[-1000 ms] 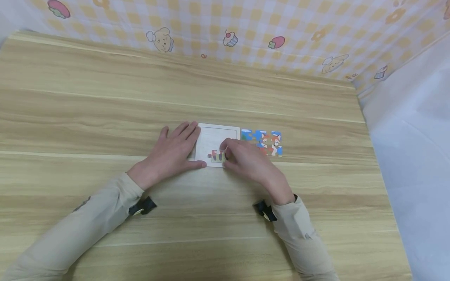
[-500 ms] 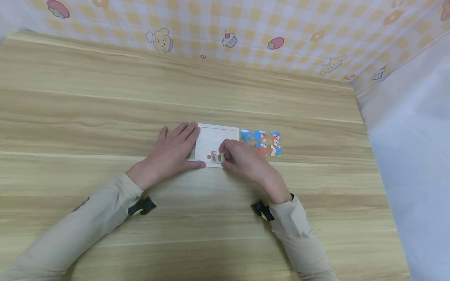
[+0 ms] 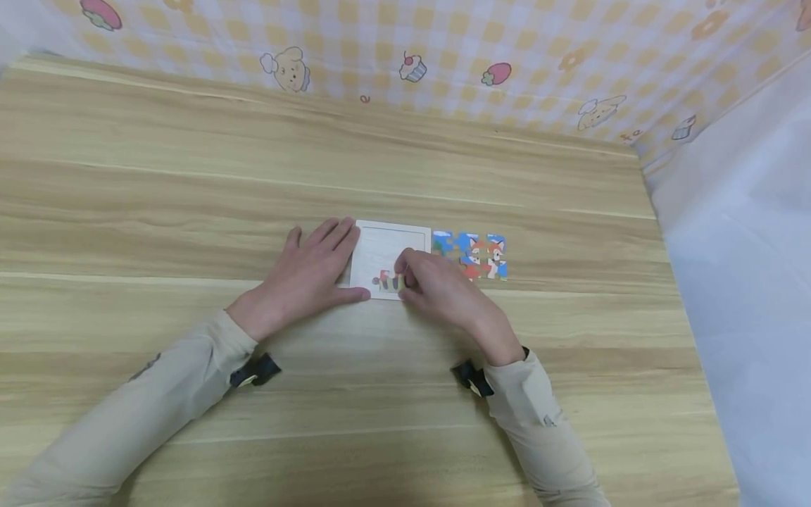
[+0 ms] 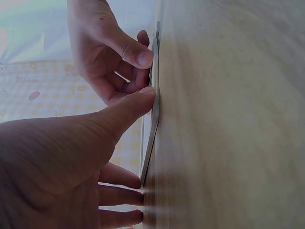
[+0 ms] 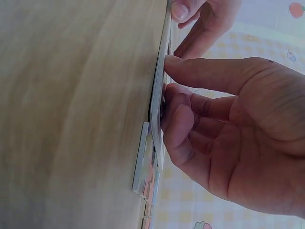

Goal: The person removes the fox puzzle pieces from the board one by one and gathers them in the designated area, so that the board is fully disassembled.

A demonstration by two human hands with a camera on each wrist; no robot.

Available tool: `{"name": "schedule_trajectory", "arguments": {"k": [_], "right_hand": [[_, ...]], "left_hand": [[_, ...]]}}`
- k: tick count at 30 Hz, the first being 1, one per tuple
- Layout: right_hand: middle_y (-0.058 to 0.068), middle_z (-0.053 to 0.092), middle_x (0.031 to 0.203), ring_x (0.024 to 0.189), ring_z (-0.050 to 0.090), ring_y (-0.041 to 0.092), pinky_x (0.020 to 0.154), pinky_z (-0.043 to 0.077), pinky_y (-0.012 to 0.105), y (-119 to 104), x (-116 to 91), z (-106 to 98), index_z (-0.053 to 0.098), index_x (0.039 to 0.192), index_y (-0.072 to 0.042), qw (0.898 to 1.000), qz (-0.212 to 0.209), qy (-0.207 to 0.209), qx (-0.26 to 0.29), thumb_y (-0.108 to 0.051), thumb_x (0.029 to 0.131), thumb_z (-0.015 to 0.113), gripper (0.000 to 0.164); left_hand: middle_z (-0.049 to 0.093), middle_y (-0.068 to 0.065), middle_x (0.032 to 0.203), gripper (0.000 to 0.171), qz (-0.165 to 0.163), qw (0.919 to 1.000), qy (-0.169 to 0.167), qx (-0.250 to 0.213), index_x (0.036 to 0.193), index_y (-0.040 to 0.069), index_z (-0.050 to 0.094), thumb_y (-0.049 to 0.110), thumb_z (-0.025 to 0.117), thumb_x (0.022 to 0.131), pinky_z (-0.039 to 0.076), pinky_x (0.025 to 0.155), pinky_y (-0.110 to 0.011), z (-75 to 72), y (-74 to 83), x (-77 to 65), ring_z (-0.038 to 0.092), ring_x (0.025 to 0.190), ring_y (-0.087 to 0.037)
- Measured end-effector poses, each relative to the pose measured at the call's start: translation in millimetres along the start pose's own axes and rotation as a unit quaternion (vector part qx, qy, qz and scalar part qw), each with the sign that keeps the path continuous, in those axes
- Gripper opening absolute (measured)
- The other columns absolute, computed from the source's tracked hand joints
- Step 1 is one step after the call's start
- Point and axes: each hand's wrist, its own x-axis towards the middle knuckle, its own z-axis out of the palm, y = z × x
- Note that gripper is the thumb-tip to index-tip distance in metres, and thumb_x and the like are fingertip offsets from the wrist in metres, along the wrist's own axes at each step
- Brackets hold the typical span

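A white puzzle tray [image 3: 386, 243] with a raised rim lies flat on the table. My left hand [image 3: 304, 271] rests spread at its left side, fingertips along the left rim and thumb on the near left corner. In the tray's near part sits a puzzle piece [image 3: 388, 282] with a dark-striped, red and yellowish print. My right hand [image 3: 446, 289] has its fingers curled and pinches at this piece's right side, over the tray's near right part. In the right wrist view, the right thumb [image 5: 205, 74] lies at the tray's edge [image 5: 157, 90]; the fingertips hide what they touch.
To the tray's right lie several loose puzzle pieces [image 3: 497, 257] with blue sky and orange fox pictures, partly behind the right hand. The wooden table [image 3: 355, 422] reaches back to a yellow checked cloth [image 3: 355, 42]. A white cloth [image 3: 728, 282] hangs beyond its right edge.
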Motion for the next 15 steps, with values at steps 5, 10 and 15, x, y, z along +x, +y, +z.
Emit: {"name": "schedule_trajectory", "arguments": {"k": [5,10,15], "right_hand": [[0.000,0.050,0.071,0.065,0.047,0.015,0.060,0.040,0.026,-0.2,0.0,-0.5,0.057,0.102,-0.003,1.000,0.002,-0.002,0.004,-0.003,0.083,0.065,0.021],[0.000,0.049,0.071,0.065,0.047,0.015,0.059,0.039,0.026,0.7,0.7,0.1,0.054,0.102,-0.004,1.000,-0.001,-0.004,0.011,-0.001,0.083,0.063,0.020],[0.001,0.048,0.071,0.065,0.046,0.015,0.059,0.039,0.025,1.5,1.1,0.6,0.053,0.103,-0.004,1.000,0.003,-0.009,0.017,-0.001,0.084,0.063,0.022]], "left_hand": [[0.021,-0.017,0.151,0.094,0.000,1.0000,0.000,0.001,0.144,-0.002,0.027,0.055,0.065,0.080,0.015,0.099,-0.067,0.0,0.4,0.1,0.016,0.137,-0.033],[0.020,-0.018,0.151,0.095,0.000,1.0000,-0.001,-0.001,0.144,-0.002,0.026,0.055,0.065,0.080,0.014,0.099,-0.067,0.3,0.4,-0.1,0.015,0.138,-0.034],[0.019,-0.017,0.152,0.095,-0.002,1.0000,-0.004,-0.003,0.145,-0.002,0.026,0.055,0.065,0.080,0.013,0.100,-0.067,0.8,0.2,0.5,0.014,0.138,-0.033]]}}
